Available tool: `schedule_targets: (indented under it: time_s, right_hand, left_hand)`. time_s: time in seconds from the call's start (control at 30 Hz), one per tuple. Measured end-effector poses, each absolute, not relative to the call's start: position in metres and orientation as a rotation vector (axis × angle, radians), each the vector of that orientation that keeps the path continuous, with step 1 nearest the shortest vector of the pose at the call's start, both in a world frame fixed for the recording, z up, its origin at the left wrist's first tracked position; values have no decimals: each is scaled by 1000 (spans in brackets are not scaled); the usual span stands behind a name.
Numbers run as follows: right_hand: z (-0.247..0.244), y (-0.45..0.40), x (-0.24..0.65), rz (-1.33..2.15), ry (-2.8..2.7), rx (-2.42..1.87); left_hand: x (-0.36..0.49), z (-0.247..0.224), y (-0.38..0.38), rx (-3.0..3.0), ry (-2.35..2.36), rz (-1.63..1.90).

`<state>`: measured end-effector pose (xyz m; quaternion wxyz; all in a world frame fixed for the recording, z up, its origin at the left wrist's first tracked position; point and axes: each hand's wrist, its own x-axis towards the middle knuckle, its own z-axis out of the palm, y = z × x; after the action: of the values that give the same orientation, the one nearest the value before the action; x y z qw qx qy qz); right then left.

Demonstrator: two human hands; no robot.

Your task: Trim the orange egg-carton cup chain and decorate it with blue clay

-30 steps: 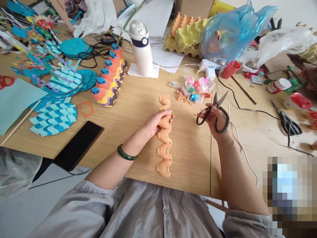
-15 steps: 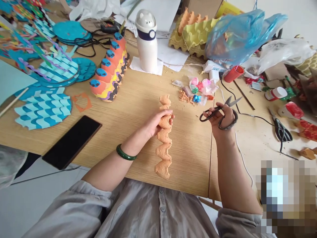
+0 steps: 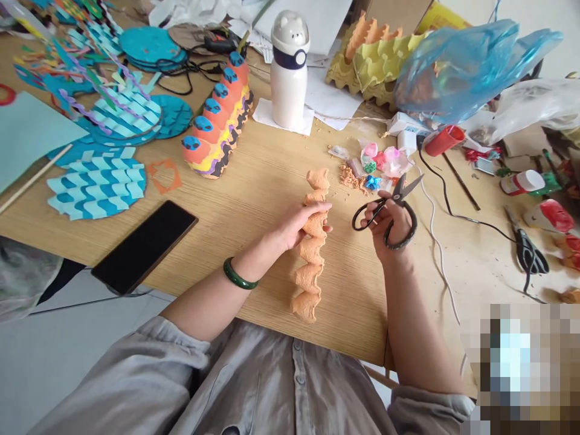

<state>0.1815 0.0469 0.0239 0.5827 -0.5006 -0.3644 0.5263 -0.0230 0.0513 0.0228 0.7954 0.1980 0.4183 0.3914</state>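
My left hand [image 3: 301, 226] is closed around an orange egg-carton strip [image 3: 310, 278], thumb across its upper part and fingers behind it. The strip is a row of several cups with a wavy cut edge, held lengthwise in front of me. In my right hand [image 3: 392, 229] is a pair of scissors [image 3: 410, 188] with black handles, fingers through the loops. The blades are parted and point up and to the right, apart from the strip. Orange scraps [image 3: 352, 176] lie just beyond the strip.
A painted egg-carton caterpillar [image 3: 215, 121] and a white bottle [image 3: 289, 90] stand farther back. To the left lie a black phone [image 3: 145, 246] and a blue scaly paper disc [image 3: 97, 187]. More scissors [image 3: 528, 244], cables and a red paint jar [image 3: 444, 140] are at right.
My right hand with the scissors has come left, closer to the strip. My left hand still holds the strip. The whole view has shifted slightly.
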Motion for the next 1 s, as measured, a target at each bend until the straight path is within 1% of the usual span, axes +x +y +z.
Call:
schedule_targets:
  time_s: [0.13,0.23,0.33,0.53,0.77,1.0]
  right_hand:
    - [29,14,161,1427,-945,-1168]
    - [30,3,153,1482,-1014,-1153]
    - [32,-2,154,1426,-1122,-1190]
    - [34,-6,160,1257,-1257,-1405]
    - [30,-10,165,923,-1510,-1610]
    - [29,-15,160,1006,-1588,-1664]
  left_hand:
    - [-18,26,47,407,913,920]
    - [-16,27,43,417,876,978]
    - [-15,27,42,429,853,1002]
    - [-14,25,44,504,836,977]
    - [-11,28,42,516,909,1104]
    - [-11,34,41,339,866,1053]
